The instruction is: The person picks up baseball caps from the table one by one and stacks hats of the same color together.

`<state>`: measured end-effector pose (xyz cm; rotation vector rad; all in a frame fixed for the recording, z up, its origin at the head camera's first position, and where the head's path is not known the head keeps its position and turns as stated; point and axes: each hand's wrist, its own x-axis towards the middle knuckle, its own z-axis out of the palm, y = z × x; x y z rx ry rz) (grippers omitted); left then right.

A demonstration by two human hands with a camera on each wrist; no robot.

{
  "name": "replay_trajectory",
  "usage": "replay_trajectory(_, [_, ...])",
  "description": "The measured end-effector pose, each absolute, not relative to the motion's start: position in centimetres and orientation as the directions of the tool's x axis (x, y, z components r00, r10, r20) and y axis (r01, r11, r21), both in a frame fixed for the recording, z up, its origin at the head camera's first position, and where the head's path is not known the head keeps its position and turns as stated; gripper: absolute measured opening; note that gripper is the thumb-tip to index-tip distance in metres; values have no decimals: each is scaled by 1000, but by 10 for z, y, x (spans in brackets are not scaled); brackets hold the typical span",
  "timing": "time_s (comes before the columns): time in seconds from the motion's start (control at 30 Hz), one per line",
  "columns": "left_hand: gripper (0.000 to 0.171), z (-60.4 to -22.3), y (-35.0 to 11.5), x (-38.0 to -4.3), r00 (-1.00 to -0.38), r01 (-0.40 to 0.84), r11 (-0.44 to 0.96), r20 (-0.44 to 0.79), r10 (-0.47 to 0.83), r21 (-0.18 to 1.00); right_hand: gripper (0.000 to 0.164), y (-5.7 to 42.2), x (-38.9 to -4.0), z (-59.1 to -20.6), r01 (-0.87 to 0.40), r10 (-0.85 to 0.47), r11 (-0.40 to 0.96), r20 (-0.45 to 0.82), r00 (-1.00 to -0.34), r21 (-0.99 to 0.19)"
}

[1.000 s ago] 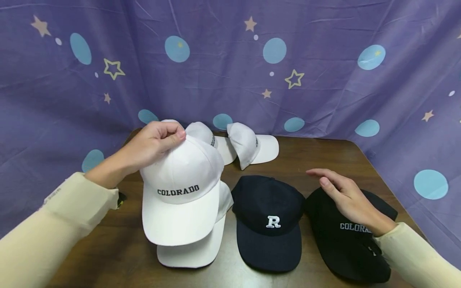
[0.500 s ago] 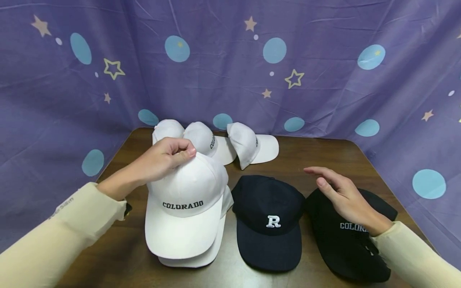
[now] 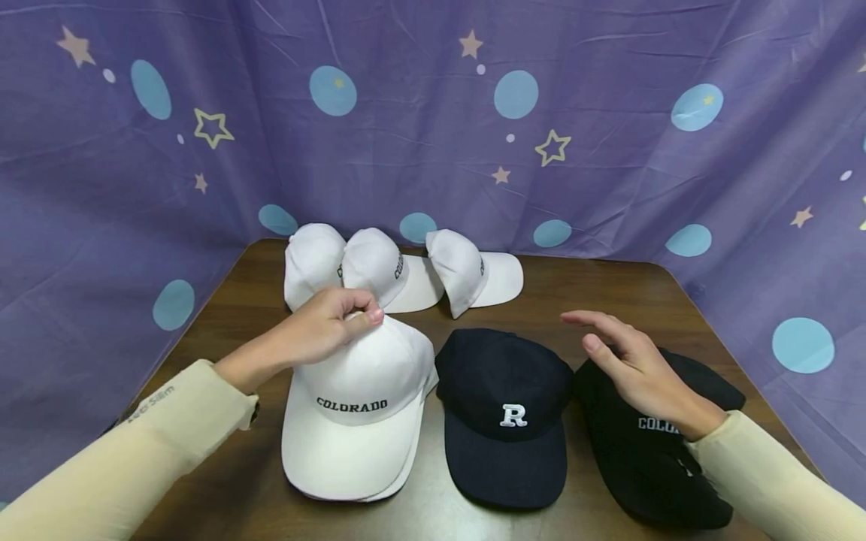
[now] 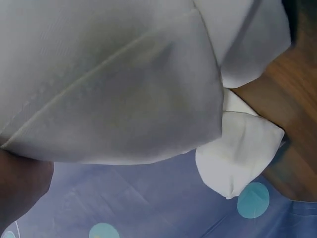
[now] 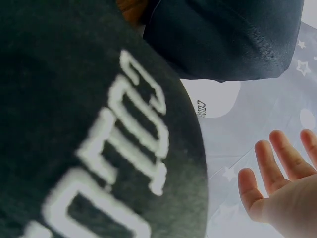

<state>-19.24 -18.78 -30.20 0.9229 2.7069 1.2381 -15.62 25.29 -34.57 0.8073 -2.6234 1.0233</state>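
Note:
My left hand (image 3: 331,328) pinches the crown top of a white baseball cap (image 3: 358,376) lettered COLORADO. That cap sits over another white cap, whose brim edge (image 3: 404,475) peeks out below and to the right. In the left wrist view, the white cap's crown (image 4: 129,99) fills much of the picture. My right hand (image 3: 639,372) hovers with extended fingers over a black cap (image 3: 649,481) with COLORADO lettering, partly hidden by the hand and sleeve. Between the hands lies a navy cap (image 3: 504,458) with a white R.
Three white caps stand in a row at the back: a left one (image 3: 313,259), a middle one (image 3: 375,263) and a right one (image 3: 460,267). The brown wooden table (image 3: 575,285) ends at a purple curtain (image 3: 433,150) with stars and dots.
My left hand has moved down and slightly right with the white cap, which now nearly covers the cap beneath. The right hand has shifted slightly left.

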Motion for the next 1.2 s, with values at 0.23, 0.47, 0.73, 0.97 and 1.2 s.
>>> replay_trajectory(0.23, [20,-322,-187,-192,-843,527,631,259,471,569,39,245,-158,-342,-566,-417,616,383,-824,-547])
replay_trajectory(0.47, [15,-341,-194,-196,-844,532,734,327,425,422,40,232,-163,-340,-587,-451,603,376,-809,-540])
replay_trajectory(0.73, [14,-352,-199,-199,-844,523,761,354,403,383,39,221,-168,-339,-626,-492,582,389,-779,-518])
replay_trajectory(0.97, [15,-357,-197,-200,-865,485,778,348,361,399,38,213,-174,-338,-653,-510,570,408,-757,-499])
replay_trajectory(1.2, [14,-364,-196,-202,-880,454,783,349,321,425,38,207,-178,-340,-657,-525,569,396,-753,-495])
